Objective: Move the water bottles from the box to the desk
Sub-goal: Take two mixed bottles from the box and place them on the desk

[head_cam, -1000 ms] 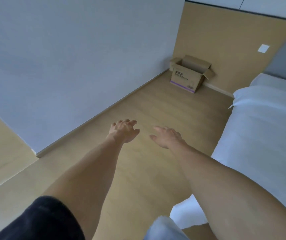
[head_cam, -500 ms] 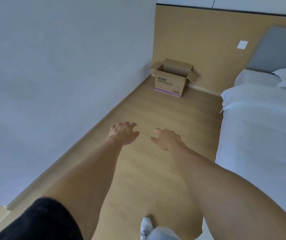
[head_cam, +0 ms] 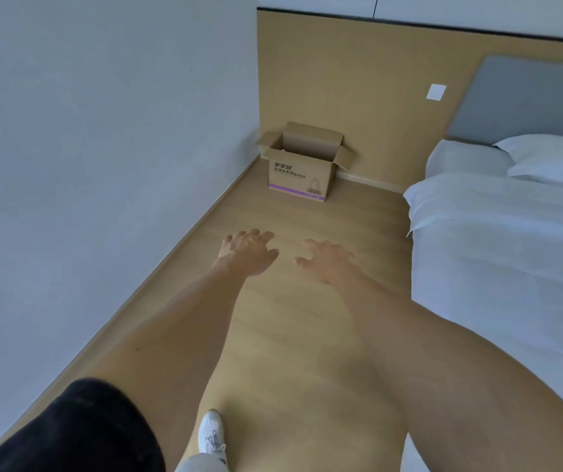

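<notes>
1. Ahead, I saw the open cardboard box [head_cam: 302, 168] standing on the floor [head_cam: 283, 318] in the corner, well away from both hands.
2. My left hand [head_cam: 247, 251] and right hand [head_cam: 327, 259] reached forward, fingers loosely spread, holding nothing.
3. I could not see any bottles inside.

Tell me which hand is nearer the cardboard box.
Left, slightly. The left hand is stretched out almost in line below the cardboard box; the right hand sits lower and further right. Neither touches it.

Matt brown cardboard box [head_cam: 298, 173] in far corner of smooth, faintly sheened wood-look floor [head_cam: 290, 335]; soft white cloth on bed [head_cam: 511, 250].
</notes>
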The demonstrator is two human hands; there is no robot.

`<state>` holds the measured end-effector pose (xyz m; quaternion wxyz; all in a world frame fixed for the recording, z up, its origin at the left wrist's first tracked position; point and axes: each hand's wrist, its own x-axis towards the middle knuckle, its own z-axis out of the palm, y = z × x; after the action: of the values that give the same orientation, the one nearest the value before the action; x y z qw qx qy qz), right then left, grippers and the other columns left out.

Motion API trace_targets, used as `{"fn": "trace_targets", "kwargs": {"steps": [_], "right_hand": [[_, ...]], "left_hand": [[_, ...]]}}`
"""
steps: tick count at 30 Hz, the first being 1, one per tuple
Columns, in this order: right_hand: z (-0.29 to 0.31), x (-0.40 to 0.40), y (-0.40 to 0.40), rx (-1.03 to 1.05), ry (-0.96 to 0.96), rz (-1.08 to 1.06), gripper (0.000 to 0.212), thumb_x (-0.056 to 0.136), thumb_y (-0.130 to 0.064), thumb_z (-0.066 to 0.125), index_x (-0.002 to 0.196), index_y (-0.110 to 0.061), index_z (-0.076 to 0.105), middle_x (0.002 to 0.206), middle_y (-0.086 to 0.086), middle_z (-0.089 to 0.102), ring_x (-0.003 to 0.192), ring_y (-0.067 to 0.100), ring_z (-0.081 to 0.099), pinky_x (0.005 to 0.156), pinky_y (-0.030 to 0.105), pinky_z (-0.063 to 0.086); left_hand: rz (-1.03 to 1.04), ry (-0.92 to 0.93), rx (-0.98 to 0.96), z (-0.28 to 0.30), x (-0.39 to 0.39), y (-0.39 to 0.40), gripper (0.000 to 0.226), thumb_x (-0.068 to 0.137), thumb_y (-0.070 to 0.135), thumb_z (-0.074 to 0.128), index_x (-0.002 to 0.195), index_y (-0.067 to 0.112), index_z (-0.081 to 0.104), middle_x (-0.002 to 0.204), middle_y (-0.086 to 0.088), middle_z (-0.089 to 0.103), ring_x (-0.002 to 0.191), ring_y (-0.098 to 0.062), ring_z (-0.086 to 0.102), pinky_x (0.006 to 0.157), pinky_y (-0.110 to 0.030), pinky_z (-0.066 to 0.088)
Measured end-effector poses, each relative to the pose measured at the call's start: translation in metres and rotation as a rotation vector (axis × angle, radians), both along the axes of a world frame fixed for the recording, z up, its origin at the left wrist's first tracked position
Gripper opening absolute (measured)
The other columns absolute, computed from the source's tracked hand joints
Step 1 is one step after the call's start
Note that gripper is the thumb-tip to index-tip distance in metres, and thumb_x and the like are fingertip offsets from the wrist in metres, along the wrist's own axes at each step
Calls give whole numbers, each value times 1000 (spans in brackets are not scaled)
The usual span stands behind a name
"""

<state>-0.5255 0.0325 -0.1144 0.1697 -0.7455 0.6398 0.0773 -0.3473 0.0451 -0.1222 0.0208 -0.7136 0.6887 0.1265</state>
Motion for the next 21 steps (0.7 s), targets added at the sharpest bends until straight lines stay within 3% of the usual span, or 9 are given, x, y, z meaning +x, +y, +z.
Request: {"fn": "trace_targets", "kwargs": {"steps": [16, 21], "right_hand": [[11, 80, -231, 11, 12, -215, 63, 98, -60, 37, 156, -40, 25, 160, 5, 34, 146, 30, 31, 115, 47, 29], [12, 101, -293, 8, 20, -256, 64, 97, -61, 38, 155, -38, 25, 159, 8, 34, 144, 33, 32, 114, 49, 30]], "left_hand": [[-184, 22, -5, 0, 91, -274, 51, 101, 42, 39, 148, 25, 42, 151, -5, 45, 136, -30, 42, 110, -47, 31], [-220, 26, 18, 1, 113, -342, 54, 100, 41, 39, 153, 29, 35, 155, -4, 42, 138, -30, 40, 112, -47, 29]]}}
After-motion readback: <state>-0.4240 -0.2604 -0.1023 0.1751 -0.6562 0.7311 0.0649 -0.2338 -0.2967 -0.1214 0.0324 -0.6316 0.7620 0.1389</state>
